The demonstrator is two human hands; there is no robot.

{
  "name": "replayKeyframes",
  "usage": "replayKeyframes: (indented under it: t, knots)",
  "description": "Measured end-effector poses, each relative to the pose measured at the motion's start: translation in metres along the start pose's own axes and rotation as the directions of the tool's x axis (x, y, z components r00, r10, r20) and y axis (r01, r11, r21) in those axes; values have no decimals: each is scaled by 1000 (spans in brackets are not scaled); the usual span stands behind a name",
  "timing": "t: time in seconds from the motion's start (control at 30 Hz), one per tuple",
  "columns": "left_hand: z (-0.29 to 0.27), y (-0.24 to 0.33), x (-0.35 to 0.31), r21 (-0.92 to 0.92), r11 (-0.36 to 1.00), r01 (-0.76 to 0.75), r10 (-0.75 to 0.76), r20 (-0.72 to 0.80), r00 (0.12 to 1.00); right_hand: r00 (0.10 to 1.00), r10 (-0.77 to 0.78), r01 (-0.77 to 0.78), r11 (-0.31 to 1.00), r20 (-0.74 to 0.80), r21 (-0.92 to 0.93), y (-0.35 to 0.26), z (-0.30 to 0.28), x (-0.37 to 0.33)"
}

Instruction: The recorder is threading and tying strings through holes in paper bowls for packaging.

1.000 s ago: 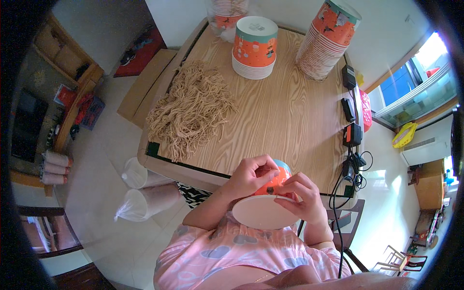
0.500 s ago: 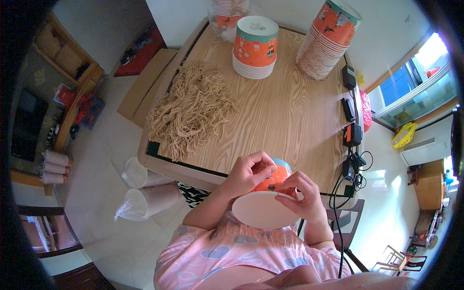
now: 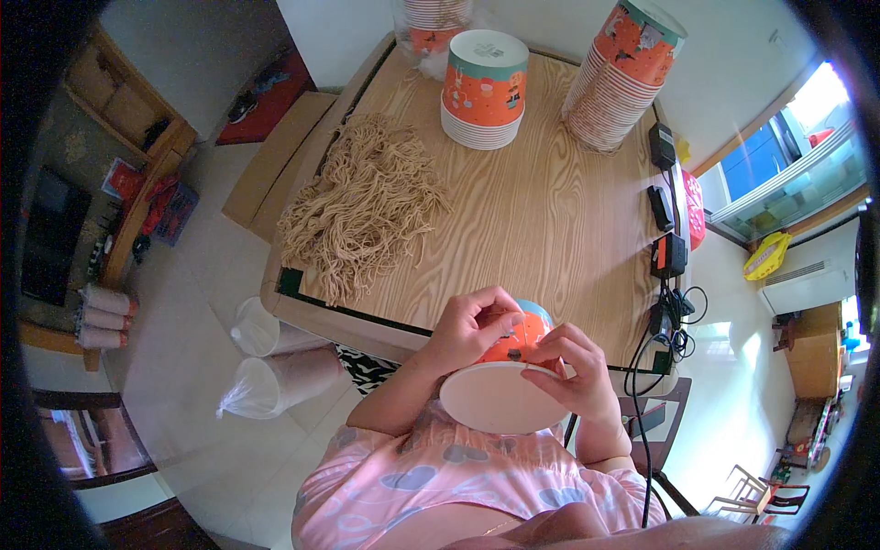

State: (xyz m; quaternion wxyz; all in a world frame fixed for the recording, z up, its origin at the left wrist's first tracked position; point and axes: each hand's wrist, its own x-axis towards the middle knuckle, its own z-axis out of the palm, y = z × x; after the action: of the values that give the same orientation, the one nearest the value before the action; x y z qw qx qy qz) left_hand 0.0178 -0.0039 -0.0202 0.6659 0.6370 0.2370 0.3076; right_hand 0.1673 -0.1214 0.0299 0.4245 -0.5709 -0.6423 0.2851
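An orange paper bucket (image 3: 502, 351) with a blue-green band lies tilted in front of my body, its wide white round end (image 3: 504, 400) toward me. I cannot tell whether that end is a lid or the inside. Over the bucket's left side my left hand (image 3: 478, 328) is closed in a pinch. Thumb and fingers of my right hand (image 3: 570, 368) are closed at the right of the rim, touching the bucket. A thin pale line shows near the fingertips, too fine to make out. Left of the hands, a heap of beige strings (image 3: 367, 206) is on the table.
On the wood-grain table (image 3: 522, 220) stand a short stack of upturned orange buckets (image 3: 486, 92) and a taller wrapped stack (image 3: 623, 78). Black adapters (image 3: 667, 255) and cables line the right edge. Bagged bucket stacks (image 3: 284, 380) lie on the floor at left.
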Motion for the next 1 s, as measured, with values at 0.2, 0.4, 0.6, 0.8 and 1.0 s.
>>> replayKeyframes:
  t: [0.2, 0.4, 0.6, 0.8, 1.0]
  knots:
    - [-2, 2, 1, -46, 999, 4, -4, -13, 1000, 999, 27, -27, 1000, -23, 9, 2, 0, 1]
    - [-7, -2, 5, -133, 991, -1, -12, -96, 995, 998, -51, 52, 998, -35, 37, 4, 3, 2]
    - [-9, -3, 7, -39, 999, -31, 26, -111, 993, 992, 83, -71, 990, -98, 119, 12, 3, 3]
    - [-7, -5, 8, -52, 999, 7, -12, -107, 994, 987, 123, -114, 990, -108, 83, 39, 11, 4]
    - [-2, 11, 13, 158, 981, -109, 126, -99, 987, 904, 339, -355, 935, -258, -16, 30, 16, 5]
